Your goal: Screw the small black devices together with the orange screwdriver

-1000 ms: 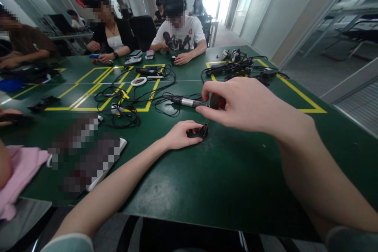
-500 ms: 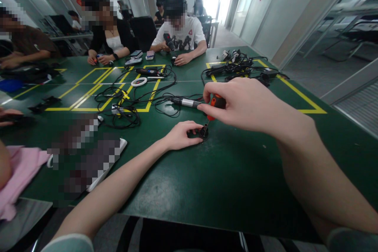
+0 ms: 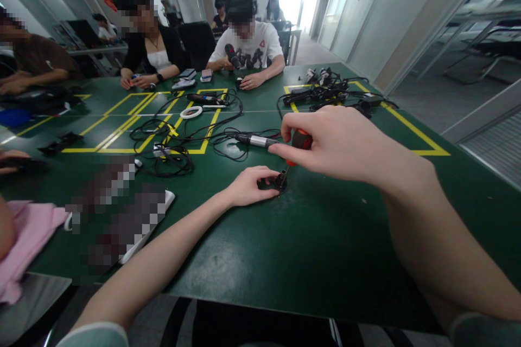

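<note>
My right hand (image 3: 325, 143) grips the red and black handle of a screwdriver (image 3: 302, 140), held at a tilt. Its thin shaft points down at a small round black part (image 3: 280, 181) on the green table. Whether the tip touches a screw is too small to tell. Thumb and fingers of my left hand (image 3: 253, 186) are closed around that black part's left side. Just beyond my hands lies a black and silver wand-shaped tool (image 3: 257, 141) with a black cable.
Coiled black cables (image 3: 173, 154) and a white ring (image 3: 191, 112) lie left of centre on the green table (image 3: 244, 249). More cabled devices (image 3: 331, 92) are heaped at the back right. A white-edged slab (image 3: 148, 227) lies near my left forearm. Co-workers sit across and at left, one holding a power drill (image 3: 232, 56).
The screwdriver handle has turned slightly in my right hand, and its thumb has shifted a little to the left. My left hand has stayed in place on the black part.
</note>
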Tool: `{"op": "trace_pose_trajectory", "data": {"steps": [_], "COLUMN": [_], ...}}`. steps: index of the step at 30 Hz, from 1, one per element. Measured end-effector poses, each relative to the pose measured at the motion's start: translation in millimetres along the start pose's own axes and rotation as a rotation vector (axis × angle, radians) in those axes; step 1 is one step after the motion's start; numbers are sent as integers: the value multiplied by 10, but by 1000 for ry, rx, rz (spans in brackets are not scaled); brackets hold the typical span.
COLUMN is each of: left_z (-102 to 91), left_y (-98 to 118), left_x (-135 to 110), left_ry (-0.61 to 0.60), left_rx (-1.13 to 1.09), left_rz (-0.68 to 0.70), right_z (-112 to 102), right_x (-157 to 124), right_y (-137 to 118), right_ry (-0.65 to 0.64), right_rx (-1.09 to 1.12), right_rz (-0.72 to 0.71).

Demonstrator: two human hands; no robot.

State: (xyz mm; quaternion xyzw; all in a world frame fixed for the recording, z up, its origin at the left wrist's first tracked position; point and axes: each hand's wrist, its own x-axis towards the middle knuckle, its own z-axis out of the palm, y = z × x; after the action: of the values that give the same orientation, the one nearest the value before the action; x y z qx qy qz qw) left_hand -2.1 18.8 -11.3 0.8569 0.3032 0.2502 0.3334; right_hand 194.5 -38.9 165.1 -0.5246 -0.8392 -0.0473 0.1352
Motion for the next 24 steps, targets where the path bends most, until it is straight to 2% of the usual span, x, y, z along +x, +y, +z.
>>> {"op": "trace_pose_trajectory", "data": {"steps": [8,19,24], "left_z": [6,4,3], "left_y": [-8,1,-3], "left_x": [7,2,5], "left_ry": [5,4,5], "left_rx": [10,19,11], "left_rz": [-3,-11,-11], "right_z": [11,-1,10], "right_x": [-5,8,7], "right_y": [20,-17,-8], "right_ry": [-3,1,7], "right_rx": [29,-45,-22], "right_rz": [-36,28,3]}}
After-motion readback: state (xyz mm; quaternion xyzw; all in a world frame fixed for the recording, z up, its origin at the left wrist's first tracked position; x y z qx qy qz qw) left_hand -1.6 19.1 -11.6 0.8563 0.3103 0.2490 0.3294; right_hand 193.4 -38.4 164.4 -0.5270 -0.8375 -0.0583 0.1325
